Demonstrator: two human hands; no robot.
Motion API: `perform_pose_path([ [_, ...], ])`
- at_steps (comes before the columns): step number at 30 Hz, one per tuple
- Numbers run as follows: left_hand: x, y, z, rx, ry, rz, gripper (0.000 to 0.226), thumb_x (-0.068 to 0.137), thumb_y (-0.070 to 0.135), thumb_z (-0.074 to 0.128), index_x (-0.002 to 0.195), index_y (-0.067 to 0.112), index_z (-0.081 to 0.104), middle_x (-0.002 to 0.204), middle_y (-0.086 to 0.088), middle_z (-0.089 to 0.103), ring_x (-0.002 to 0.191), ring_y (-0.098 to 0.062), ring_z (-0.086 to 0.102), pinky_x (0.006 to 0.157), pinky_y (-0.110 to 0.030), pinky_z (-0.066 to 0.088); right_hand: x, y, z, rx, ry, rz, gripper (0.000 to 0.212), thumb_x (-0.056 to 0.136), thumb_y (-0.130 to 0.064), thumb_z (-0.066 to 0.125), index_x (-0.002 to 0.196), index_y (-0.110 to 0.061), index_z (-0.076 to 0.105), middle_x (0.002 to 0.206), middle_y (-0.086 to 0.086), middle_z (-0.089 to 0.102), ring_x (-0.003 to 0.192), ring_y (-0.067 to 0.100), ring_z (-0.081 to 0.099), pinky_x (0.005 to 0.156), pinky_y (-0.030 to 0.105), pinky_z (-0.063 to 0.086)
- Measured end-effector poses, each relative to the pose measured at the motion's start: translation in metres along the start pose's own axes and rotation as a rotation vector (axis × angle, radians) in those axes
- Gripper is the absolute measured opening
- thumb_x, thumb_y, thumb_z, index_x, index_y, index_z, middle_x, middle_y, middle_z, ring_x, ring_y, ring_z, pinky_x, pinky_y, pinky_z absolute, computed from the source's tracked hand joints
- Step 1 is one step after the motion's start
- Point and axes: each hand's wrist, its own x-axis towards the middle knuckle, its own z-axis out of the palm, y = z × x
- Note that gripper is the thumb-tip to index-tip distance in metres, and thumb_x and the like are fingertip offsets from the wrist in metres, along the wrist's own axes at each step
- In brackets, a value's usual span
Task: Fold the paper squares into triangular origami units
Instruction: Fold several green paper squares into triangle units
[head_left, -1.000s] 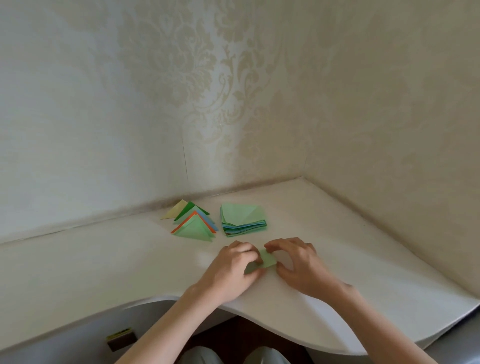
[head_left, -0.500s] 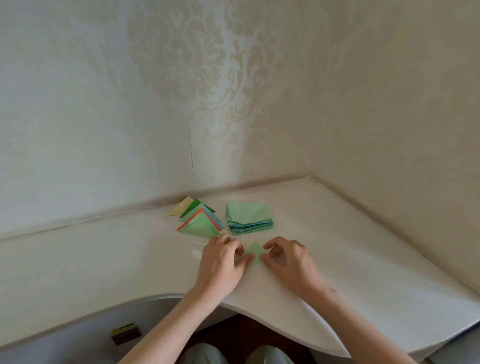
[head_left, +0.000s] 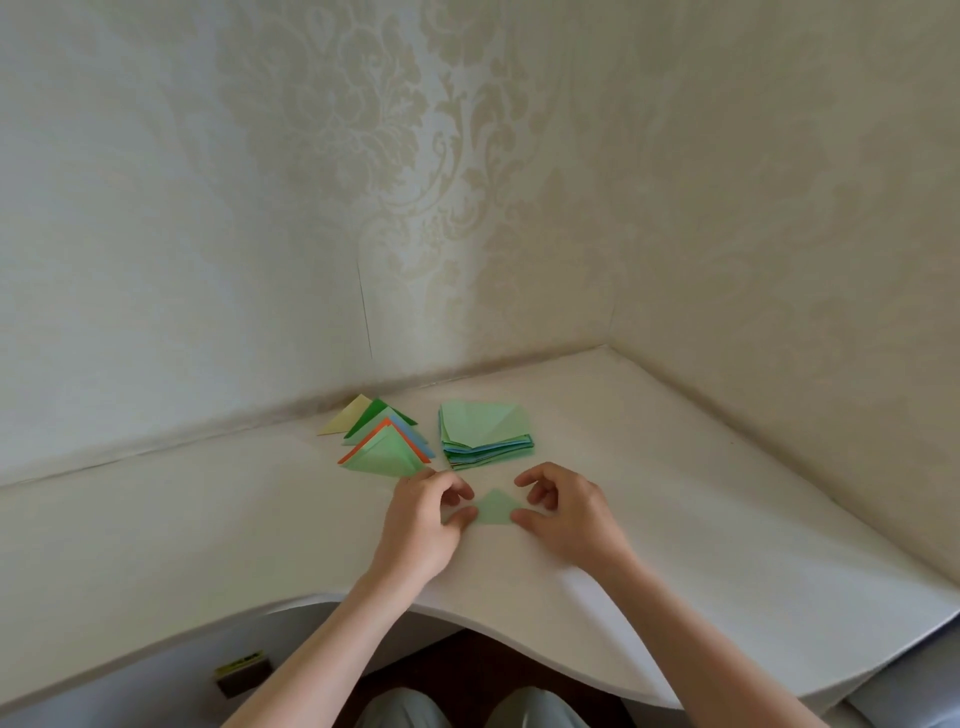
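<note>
Our left hand (head_left: 421, 525) and right hand (head_left: 563, 514) pinch a green paper triangle (head_left: 494, 509) flat on the table (head_left: 675, 493), thumbs pressing its corners.

Both forearms are bare, with no sleeves or jewellery showing; pale grey trousers (head_left: 467, 709) cover the knees.
</note>
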Motion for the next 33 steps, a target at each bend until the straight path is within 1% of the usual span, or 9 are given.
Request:
perform_pose_path([
  [2,0.000,0.001,-0.003,-0.024,-0.013,-0.016,0.012,0.080,0.014,0.073,0.087,0.022,0.069,0.083,0.012,0.059,0.078,-0.002,0.054,0.068,-0.006,0.037,0.000,0.001,-0.003,0.006,-0.018,-0.007,0.029,0.071,-0.021,0.078,0.093,-0.030,0.063,0.076,-0.015,0.057,0.069,0.002,0.049,0.075,0.021,0.043],
  [4,0.000,0.002,-0.006,-0.017,-0.017,-0.024,0.012,0.080,0.012,0.072,0.090,0.020,0.070,0.086,0.009,0.061,0.075,0.003,0.053,0.067,-0.003,0.037,0.000,0.002,-0.003,0.011,-0.013,-0.010,0.027,0.071,-0.020,0.078,0.093,-0.029,0.064,0.076,-0.015,0.057,0.069,0.001,0.049,0.072,0.017,0.042],
  [8,-0.003,0.013,-0.002,0.148,0.008,0.021,0.020,0.086,0.018,0.067,0.105,0.019,0.067,0.094,0.007,0.060,0.080,-0.006,0.053,0.079,-0.023,0.047,-0.002,0.002,0.001,0.018,0.011,-0.015,0.026,0.072,-0.020,0.078,0.093,-0.028,0.065,0.078,-0.013,0.057,0.070,0.003,0.049,0.080,0.026,0.046],
  [13,-0.003,0.029,0.010,0.232,-0.025,-0.033,0.036,0.084,0.040,0.069,0.112,0.019,0.059,0.109,0.000,0.052,0.099,-0.018,0.055,0.083,-0.026,0.043,-0.004,0.002,0.003,-0.002,0.023,-0.026,0.026,0.073,-0.022,0.076,0.096,-0.027,0.065,0.081,-0.014,0.056,0.074,0.004,0.049,0.085,0.030,0.046],
  [19,0.005,0.029,0.008,0.146,-0.073,-0.140,0.041,0.075,0.038,0.078,0.108,0.021,0.060,0.102,0.003,0.057,0.090,-0.013,0.056,0.076,-0.022,0.044,-0.004,0.000,0.003,-0.027,0.022,-0.025,0.026,0.075,-0.023,0.075,0.098,-0.028,0.065,0.083,-0.014,0.055,0.078,0.007,0.050,0.089,0.033,0.044],
  [24,0.003,0.031,0.008,0.081,-0.083,-0.143,0.030,0.079,0.033,0.075,0.104,0.023,0.062,0.096,0.010,0.063,0.089,-0.011,0.060,0.076,-0.025,0.049,-0.005,0.000,0.003,-0.035,0.025,-0.027,0.026,0.075,-0.024,0.075,0.098,-0.027,0.065,0.083,-0.014,0.056,0.078,0.006,0.050,0.087,0.032,0.045],
  [28,-0.003,0.027,0.005,0.059,-0.005,-0.088,0.017,0.088,0.028,0.065,0.104,0.024,0.062,0.093,0.013,0.063,0.083,-0.011,0.058,0.072,-0.025,0.047,0.001,-0.008,-0.005,-0.020,-0.005,-0.016,0.028,0.069,-0.023,0.080,0.093,-0.025,0.067,0.079,-0.013,0.059,0.070,0.008,0.052,0.074,0.026,0.049],
  [31,-0.003,0.012,-0.009,0.051,0.081,-0.082,0.015,0.089,0.026,0.064,0.104,0.025,0.063,0.087,0.011,0.064,0.077,-0.012,0.058,0.066,-0.026,0.045,0.013,-0.020,-0.003,0.021,0.138,-0.080,0.018,0.072,-0.027,0.079,0.086,-0.023,0.068,0.078,-0.011,0.064,0.063,0.006,0.054,0.064,0.021,0.046],
  [33,-0.001,-0.001,-0.022,0.050,0.146,-0.099,0.014,0.088,0.025,0.065,0.102,0.025,0.063,0.085,0.010,0.063,0.073,-0.012,0.057,0.063,-0.025,0.040,0.022,-0.027,0.006,-0.038,0.227,-0.151,0.014,0.077,-0.027,0.074,0.090,-0.021,0.070,0.084,-0.009,0.067,0.072,0.009,0.058,0.070,0.025,0.048],
])
